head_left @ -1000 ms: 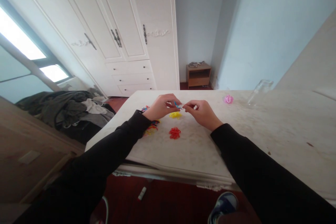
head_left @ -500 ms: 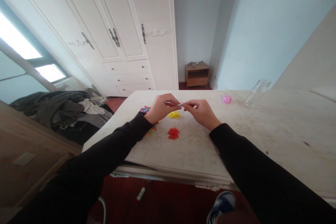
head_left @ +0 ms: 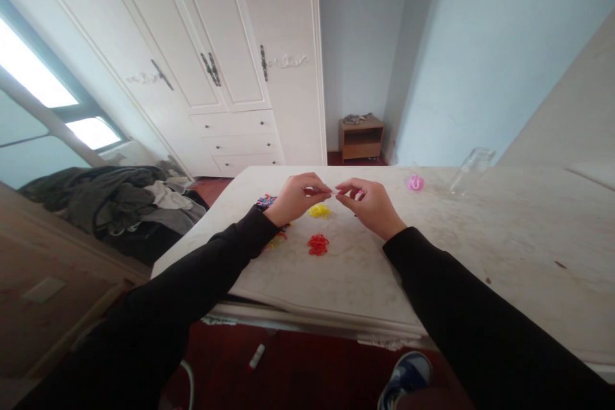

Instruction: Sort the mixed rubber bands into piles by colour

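Observation:
My left hand [head_left: 300, 198] and my right hand [head_left: 372, 206] meet over the white table [head_left: 331, 282], both with thumb and fingertips pinched. A thin, pale-pink rubber band [head_left: 334, 193] stretches across the small gap between them; its far side is too small to make out. Just under the fingertips lies a heap of yellow rubber bands [head_left: 319, 211]. Nearer to me is a heap of red rubber bands [head_left: 318, 245]. Mixed coloured bands [head_left: 265, 202] show behind my left wrist, partly hidden by it.
A pink bundle [head_left: 415, 182] lies toward the table's far side, beside a clear glass bottle [head_left: 471, 173]. Dark clothes [head_left: 106, 205] are piled at the left. Below the front edge are a white tube [head_left: 257, 357] and a shoe [head_left: 408, 375] on the floor.
My fingertips have drawn slightly apart, and the thin band now shows between them. My right hand has shifted a little to the right; the heaps stay where they were.

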{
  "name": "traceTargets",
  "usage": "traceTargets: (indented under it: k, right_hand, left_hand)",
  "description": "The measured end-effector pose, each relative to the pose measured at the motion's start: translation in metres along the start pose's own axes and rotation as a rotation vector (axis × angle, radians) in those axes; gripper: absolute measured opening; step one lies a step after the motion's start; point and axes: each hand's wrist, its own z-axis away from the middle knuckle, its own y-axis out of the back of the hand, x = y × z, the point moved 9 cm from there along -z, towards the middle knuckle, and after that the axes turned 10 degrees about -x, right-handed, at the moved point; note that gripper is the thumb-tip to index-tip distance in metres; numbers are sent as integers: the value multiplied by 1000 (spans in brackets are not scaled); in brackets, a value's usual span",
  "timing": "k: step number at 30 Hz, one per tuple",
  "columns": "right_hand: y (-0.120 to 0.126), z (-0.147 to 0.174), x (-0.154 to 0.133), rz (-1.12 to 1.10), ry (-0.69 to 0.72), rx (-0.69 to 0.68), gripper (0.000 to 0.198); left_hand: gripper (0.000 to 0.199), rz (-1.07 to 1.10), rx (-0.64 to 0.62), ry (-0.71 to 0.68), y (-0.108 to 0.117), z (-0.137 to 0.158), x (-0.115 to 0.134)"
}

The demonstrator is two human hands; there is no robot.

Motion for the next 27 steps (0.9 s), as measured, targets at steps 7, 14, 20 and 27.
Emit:
traceTargets:
  k: [7, 14, 20, 27]
  right_hand:
    - [-1, 0, 0, 41, 3, -7, 15]
    - [2, 0, 0, 47, -3, 17, 16]
    - [3, 0, -1, 52, -16, 21, 15]
    - [2, 0, -2, 46, -4, 13, 13]
  left_hand:
    - [25, 3, 22, 36, 1, 0, -7]
    - [25, 14, -1, 53, 0, 0, -9]
    - [22, 14, 2, 52, -1, 0, -6]
    - [19, 24, 1, 56, -1, -1, -6]
